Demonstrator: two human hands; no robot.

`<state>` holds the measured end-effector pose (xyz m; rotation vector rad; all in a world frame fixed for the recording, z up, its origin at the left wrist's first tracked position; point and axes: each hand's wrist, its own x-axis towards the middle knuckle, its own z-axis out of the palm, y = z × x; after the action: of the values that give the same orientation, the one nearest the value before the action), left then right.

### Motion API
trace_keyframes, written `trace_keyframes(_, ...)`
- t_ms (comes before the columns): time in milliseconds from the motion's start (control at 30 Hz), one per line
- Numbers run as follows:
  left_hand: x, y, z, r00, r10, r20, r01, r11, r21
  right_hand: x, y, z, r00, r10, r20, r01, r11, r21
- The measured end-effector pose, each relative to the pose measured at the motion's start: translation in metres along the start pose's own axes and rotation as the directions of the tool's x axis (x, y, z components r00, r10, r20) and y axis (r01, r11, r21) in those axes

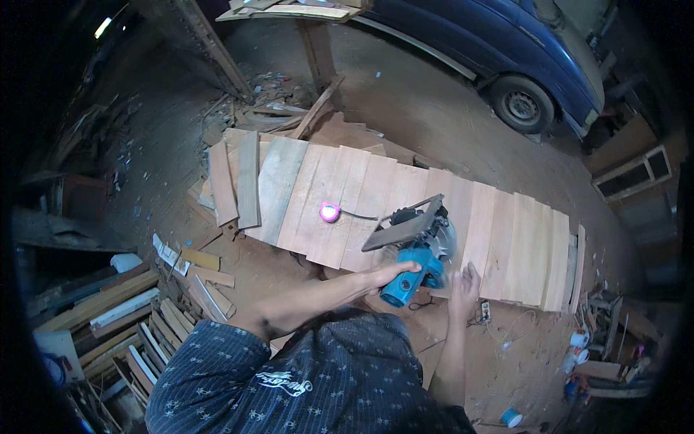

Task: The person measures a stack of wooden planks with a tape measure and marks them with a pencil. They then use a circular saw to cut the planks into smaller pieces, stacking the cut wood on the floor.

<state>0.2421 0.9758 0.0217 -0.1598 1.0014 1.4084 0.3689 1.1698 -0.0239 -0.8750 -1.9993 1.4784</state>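
My left hand (394, 275) is wrapped round the teal body of a circular saw (416, 273). The saw is tilted, its flat base plate (405, 226) turned up and facing away from me. My right hand (464, 283) is just right of the saw, slightly blurred, with fingers raised and apart and nothing seen in them. Beneath the saw, a row of pale wooden boards (499, 239) lies side by side. On the boards to the left rests a pink tape measure (330, 212); a dark strip or cord (359, 215) runs from near it toward the saw.
Stacked wood offcuts (137, 325) fill the lower left. A blue vehicle (499, 43) stands at the far right. A power socket strip (485, 312) and cables lie on the floor near my right forearm. Scrap and tools (614, 340) are piled at the right.
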Motion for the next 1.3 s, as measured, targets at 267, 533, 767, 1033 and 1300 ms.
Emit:
trace_keyframes(267, -0.048, 0.001, -0.013, 0.837, 0.185, 0.514, 0.090, 0.882, -0.463, -0.018, -0.079, -0.024, 0.837, 0.011, 0.547, -0.283, 0.864, 0.416)
trace_keyframes(533, -0.041, 0.012, -0.080, 0.975, -0.064, 0.213, 0.065, 0.998, 0.001, -0.008, -0.147, 0.024, 0.750, 0.318, 0.580, -0.365, 0.930, -0.037)
trace_keyframes(767, 0.006, -0.001, -0.263, 0.551, 0.723, -0.416, 0.274, 0.314, 0.909, -0.035, -0.135, 0.058, 0.749, 0.516, 0.416, -0.396, 0.852, -0.343)
trace_keyframes(1033, 0.047, 0.005, -0.340, 0.742, 0.620, -0.256, 0.316, 0.014, 0.949, -0.038, -0.171, 0.057, 0.734, 0.625, 0.267, -0.496, 0.761, -0.418)
trace_keyframes(1300, -0.079, 0.021, -0.295, 0.848, 0.326, -0.418, -0.510, 0.717, -0.475, -0.009, -0.160, 0.032, 0.779, 0.532, 0.333, -0.372, 0.819, -0.437)
